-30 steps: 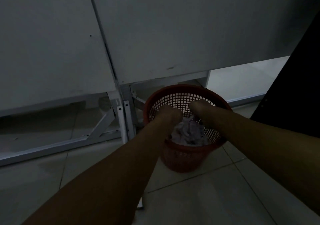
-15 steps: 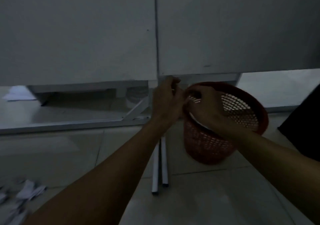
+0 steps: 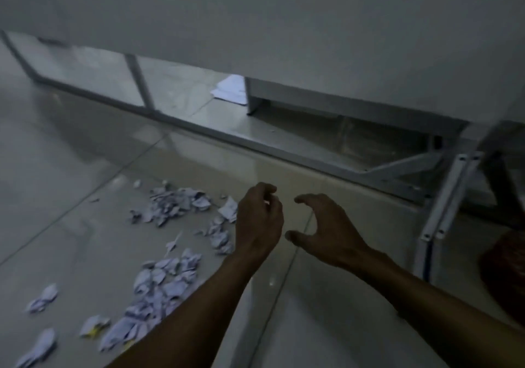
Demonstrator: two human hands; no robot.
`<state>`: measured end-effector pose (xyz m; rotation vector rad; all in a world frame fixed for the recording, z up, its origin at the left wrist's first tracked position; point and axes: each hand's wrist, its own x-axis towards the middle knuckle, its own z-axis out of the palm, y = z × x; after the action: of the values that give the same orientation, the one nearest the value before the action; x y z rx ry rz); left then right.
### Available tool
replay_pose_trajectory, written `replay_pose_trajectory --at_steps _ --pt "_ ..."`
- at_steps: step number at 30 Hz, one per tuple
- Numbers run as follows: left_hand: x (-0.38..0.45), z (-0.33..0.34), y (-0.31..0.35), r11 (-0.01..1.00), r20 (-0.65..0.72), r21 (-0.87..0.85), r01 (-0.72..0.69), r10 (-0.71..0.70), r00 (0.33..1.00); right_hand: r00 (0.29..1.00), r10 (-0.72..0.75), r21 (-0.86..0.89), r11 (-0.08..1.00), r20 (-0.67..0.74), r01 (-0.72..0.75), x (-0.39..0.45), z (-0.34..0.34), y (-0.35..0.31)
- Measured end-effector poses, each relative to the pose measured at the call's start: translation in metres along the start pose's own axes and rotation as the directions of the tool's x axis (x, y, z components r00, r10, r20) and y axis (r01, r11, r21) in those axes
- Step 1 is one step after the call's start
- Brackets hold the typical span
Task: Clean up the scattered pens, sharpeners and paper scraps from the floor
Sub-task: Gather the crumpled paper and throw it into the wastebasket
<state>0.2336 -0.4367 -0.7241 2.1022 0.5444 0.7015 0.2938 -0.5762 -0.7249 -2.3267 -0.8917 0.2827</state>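
Note:
Torn white paper scraps lie scattered over the tiled floor at the left, with a second heap nearer to me and several loose bits at the lower left. My left hand hovers above the floor just right of the scraps, fingers loosely curled, holding nothing. My right hand hovers beside it with fingers and thumb spread in a loose curve, also empty. The red mesh basket shows only partly at the right edge. No pens or sharpeners are visible.
A large white panel on a grey metal frame runs across the back, with a white upright leg at the right. A sheet of white paper lies under the panel. The room is dim.
My view has swung left from the red basket to the scraps on the floor. Both hands have left the basket rim and now hover empty above the tiles.

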Motion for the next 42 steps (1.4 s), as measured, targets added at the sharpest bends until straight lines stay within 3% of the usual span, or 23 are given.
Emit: replay_pose_trajectory --at_steps 6,14,17,20,26,33,39,42 --pt "-0.029 -0.065 -0.096 0.968 -0.213 0.157 0.195 -0.159 0.964 0.963 -0.050 -0.018 0.998 0.266 0.057 0.029 0.082 -0.032" --pt "-0.077 -0.137 -0.179 0.786 -0.452 0.410 0.463 -0.266 0.852 0.885 -0.119 -0.083 0.981 0.449 0.174 0.077 0.157 -0.051" --pt "-0.093 -0.156 -0.189 0.694 -0.469 0.411 0.591 -0.395 0.790 0.852 -0.201 -0.090 0.957 0.484 0.277 0.075 0.179 -0.058" --pt "-0.106 -0.157 -0.199 0.651 -0.327 0.334 0.682 -0.599 0.731 0.829 -0.278 -0.112 0.920 0.485 0.375 0.065 0.199 -0.067" --pt "-0.099 -0.142 -0.198 0.745 -0.175 0.267 0.611 -0.586 0.791 0.769 -0.389 -0.058 0.875 0.508 0.481 0.038 0.227 -0.089" --pt "-0.092 -0.118 -0.190 0.841 -0.081 0.142 0.523 -0.516 0.852 0.829 -0.397 -0.047 0.892 0.395 0.450 0.032 0.253 -0.102" --pt "-0.091 -0.125 -0.173 0.837 -0.249 -0.060 0.545 -0.541 0.803 0.837 -0.433 0.008 0.890 0.335 0.457 0.033 0.264 -0.106" --pt "-0.092 -0.127 -0.175 0.829 -0.241 -0.093 0.551 -0.556 0.795 0.820 -0.459 -0.010 0.871 0.341 0.491 0.033 0.269 -0.104"
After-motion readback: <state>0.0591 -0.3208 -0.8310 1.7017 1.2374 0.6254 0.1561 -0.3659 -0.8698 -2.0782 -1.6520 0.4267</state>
